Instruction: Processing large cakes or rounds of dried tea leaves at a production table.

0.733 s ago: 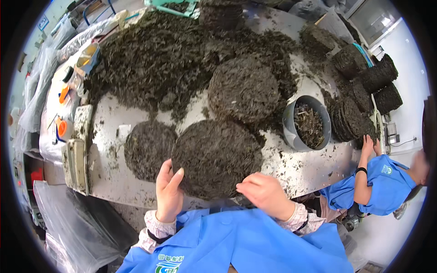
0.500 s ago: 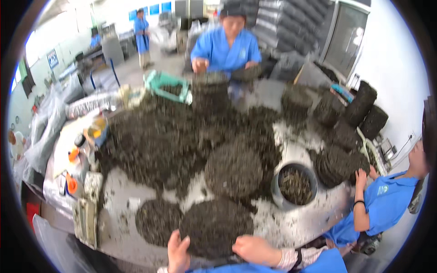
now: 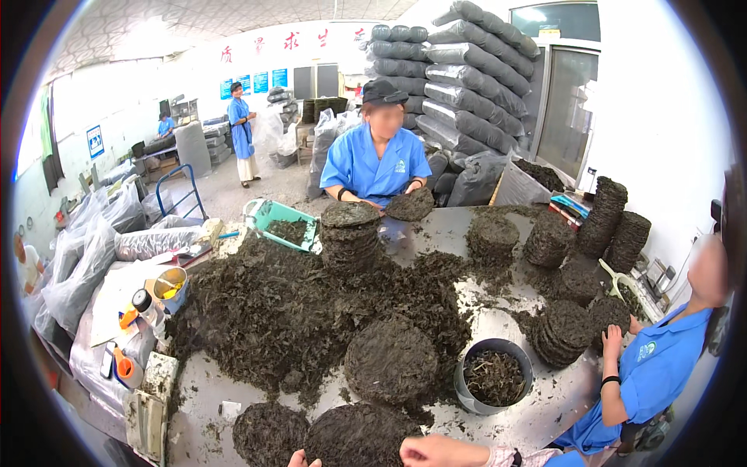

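Dark-brown, the leaf disc [image 3: 362, 437] lies on the table [image 3: 204, 389] between left hand [image 3: 302, 461] and right hand [image 3: 440, 451] (both near its rim; whether either grips it, I cannot tell); it looks already rounded, while the loose heap [image 3: 261, 315] beyond seems not yet shaped

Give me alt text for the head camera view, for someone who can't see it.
A person's left hand and right hand flank a round dark disc on a table, at the picture's lower edge. Beyond lie a leafy dark heap and a grey bucket; a co-worker in blue stands opposite, a second worker at right.
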`<action>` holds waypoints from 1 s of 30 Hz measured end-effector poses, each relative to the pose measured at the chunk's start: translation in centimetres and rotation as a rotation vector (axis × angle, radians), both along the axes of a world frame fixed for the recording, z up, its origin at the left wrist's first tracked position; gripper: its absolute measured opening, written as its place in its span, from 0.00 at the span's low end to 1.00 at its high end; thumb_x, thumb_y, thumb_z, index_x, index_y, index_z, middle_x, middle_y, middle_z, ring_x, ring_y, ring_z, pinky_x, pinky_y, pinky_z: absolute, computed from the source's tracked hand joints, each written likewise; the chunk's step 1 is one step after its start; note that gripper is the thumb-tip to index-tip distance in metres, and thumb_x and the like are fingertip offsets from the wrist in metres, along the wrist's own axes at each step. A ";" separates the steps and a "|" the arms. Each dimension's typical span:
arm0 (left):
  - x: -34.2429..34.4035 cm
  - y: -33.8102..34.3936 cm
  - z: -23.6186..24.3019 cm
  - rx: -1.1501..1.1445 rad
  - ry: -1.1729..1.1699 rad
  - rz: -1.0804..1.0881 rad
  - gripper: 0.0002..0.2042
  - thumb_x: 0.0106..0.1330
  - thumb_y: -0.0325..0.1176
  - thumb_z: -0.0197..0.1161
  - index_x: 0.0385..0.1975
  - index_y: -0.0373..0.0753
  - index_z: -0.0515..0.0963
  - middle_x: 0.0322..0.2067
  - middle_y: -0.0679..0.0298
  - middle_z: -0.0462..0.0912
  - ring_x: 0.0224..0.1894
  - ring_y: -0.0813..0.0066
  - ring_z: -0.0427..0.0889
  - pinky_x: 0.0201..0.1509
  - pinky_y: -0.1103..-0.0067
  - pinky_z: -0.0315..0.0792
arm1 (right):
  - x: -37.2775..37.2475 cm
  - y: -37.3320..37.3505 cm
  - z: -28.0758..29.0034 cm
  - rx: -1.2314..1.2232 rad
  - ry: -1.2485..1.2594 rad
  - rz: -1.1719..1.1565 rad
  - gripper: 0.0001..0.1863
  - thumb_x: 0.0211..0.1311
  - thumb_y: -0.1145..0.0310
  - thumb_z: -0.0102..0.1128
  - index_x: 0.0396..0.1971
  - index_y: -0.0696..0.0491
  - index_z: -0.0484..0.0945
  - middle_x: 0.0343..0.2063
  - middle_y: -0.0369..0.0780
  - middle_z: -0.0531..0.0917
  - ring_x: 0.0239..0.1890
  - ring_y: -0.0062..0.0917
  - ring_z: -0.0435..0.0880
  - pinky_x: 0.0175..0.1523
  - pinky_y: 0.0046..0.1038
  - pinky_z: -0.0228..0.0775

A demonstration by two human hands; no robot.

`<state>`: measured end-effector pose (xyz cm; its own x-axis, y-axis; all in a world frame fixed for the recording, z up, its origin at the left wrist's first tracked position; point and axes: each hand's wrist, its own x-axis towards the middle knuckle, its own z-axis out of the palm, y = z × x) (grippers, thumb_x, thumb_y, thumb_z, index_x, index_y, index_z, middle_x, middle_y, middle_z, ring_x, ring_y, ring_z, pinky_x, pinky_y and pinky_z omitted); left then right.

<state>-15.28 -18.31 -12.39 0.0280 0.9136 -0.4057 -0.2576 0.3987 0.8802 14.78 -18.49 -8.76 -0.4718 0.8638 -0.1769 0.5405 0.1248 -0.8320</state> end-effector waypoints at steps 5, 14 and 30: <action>-0.4 -0.4 -1.3 -0.031 0.022 0.025 0.28 0.73 0.32 0.63 0.69 0.27 0.64 0.63 0.54 0.73 0.64 0.67 0.71 0.69 0.74 0.64 | 6.8 0.8 -1.1 0.280 -0.216 -0.680 0.06 0.59 0.69 0.60 0.33 0.53 0.81 0.34 0.43 0.83 0.39 0.39 0.82 0.40 0.39 0.76; 0.0 -0.1 -0.3 -0.057 0.011 0.022 0.28 0.74 0.31 0.62 0.70 0.27 0.63 0.67 0.54 0.70 0.69 0.65 0.67 0.72 0.73 0.59 | 10.6 -1.4 -10.0 0.533 -0.617 -1.084 0.09 0.65 0.67 0.57 0.26 0.54 0.79 0.26 0.46 0.82 0.32 0.45 0.82 0.39 0.45 0.72; 0.0 0.0 0.0 -0.070 -0.028 0.005 0.26 0.73 0.28 0.62 0.68 0.28 0.65 0.64 0.56 0.72 0.65 0.68 0.70 0.69 0.76 0.63 | 10.1 -1.4 -10.7 0.769 -0.563 -1.098 0.06 0.64 0.70 0.57 0.28 0.54 0.79 0.26 0.44 0.81 0.31 0.44 0.79 0.37 0.44 0.70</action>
<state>-15.27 -18.30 -12.40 0.0354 0.8834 -0.4673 -0.2835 0.4573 0.8429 24.84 -19.87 -19.50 0.4509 0.7015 0.5519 0.8810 -0.2502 -0.4016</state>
